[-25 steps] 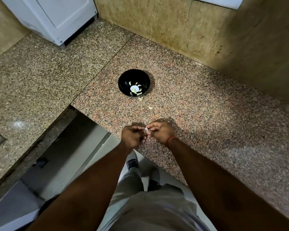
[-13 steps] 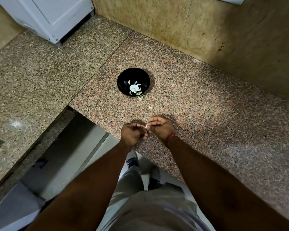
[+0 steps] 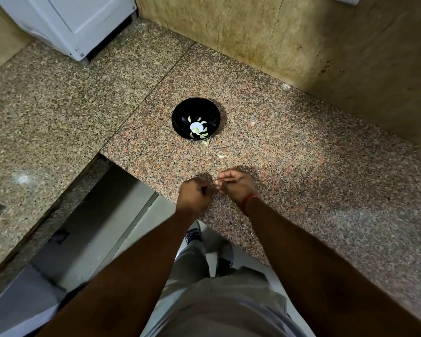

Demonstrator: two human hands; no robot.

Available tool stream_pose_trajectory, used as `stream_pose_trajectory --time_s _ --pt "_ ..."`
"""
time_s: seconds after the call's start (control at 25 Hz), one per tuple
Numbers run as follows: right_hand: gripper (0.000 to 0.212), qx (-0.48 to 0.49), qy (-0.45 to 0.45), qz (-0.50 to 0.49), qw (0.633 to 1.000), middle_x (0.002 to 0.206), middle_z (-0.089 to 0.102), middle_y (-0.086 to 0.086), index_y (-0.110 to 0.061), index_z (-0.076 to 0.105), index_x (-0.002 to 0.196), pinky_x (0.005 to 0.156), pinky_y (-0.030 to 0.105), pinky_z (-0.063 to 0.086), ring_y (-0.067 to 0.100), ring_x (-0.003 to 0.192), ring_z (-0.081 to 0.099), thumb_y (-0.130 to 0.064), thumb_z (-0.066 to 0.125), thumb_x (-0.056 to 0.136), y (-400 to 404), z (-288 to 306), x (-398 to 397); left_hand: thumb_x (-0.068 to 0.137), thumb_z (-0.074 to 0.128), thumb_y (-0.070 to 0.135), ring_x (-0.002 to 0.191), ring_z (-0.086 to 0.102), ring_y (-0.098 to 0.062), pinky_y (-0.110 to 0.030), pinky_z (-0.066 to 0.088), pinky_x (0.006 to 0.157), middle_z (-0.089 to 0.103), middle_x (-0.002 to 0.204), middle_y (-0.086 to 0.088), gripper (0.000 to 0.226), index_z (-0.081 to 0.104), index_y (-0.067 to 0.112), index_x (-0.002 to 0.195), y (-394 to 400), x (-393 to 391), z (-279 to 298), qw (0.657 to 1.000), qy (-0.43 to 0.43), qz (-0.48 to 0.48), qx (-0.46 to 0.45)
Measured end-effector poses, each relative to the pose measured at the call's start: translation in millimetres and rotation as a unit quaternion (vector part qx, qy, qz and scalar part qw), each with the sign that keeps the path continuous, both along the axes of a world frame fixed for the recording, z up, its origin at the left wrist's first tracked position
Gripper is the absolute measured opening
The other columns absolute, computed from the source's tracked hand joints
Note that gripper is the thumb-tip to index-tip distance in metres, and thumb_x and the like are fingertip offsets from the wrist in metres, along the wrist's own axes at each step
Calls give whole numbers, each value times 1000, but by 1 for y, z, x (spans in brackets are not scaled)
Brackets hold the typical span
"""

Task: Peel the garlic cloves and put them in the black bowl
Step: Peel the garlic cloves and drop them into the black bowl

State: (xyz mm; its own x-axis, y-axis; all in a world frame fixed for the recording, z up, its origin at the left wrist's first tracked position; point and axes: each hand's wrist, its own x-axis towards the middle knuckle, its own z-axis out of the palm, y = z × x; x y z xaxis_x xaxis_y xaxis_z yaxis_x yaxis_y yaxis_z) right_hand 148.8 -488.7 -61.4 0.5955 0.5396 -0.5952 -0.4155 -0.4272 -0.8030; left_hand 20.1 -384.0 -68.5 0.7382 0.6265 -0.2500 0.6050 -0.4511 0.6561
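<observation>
A black bowl [image 3: 196, 119] stands on the granite counter [image 3: 301, 154] and holds several peeled garlic cloves round a white spot. My left hand [image 3: 195, 197] and my right hand [image 3: 236, 184] meet near the counter's front edge, well in front of the bowl. Both have curled fingers and pinch a small garlic clove [image 3: 216, 183] between them; only a pale tip of it shows. A red band circles my right wrist.
Bits of garlic skin [image 3: 221, 156] lie on the counter between the bowl and my hands, one more scrap [image 3: 206, 143] by the bowl's rim. A white appliance [image 3: 68, 23] stands at the back left. A tiled wall [image 3: 277, 40] rises behind. The counter drops off below my hands.
Both hands have stayed together over the counter's edge, working the clove; the clove's white face seen a second ago is now mostly hidden by my fingers.
</observation>
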Motion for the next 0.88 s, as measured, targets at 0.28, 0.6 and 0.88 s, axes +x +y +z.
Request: stream_pose_trajectory --time_s 0.28,0.6,0.88 --pt "18 -29 -45 13 998 95 75 15 -2 72 97 70 35 64 23 81 73 11 73 84 1 -5 -3 87 76 7 58 68 -13 -29 57 60 75 71 4 16 80 20 79 0 10 -13 987 -35 102 -123" --pt "25 -68 -183 98 976 82 76 4 -16 73 82 73 44 65 23 81 75 8 71 81 3 -10 -2 89 72 6 46 52 -2 -18 39 51 61 58 10 28 70 20 65 3 9 -10 994 -20 53 -91" --pt "33 -138 -335 196 911 78 71 -14 -36 63 69 73 32 63 2 73 67 -9 73 85 8 -4 1 82 71 -3 51 53 8 -8 31 51 46 50 22 46 54 30 54 6 12 -7 999 -40 3 -12"
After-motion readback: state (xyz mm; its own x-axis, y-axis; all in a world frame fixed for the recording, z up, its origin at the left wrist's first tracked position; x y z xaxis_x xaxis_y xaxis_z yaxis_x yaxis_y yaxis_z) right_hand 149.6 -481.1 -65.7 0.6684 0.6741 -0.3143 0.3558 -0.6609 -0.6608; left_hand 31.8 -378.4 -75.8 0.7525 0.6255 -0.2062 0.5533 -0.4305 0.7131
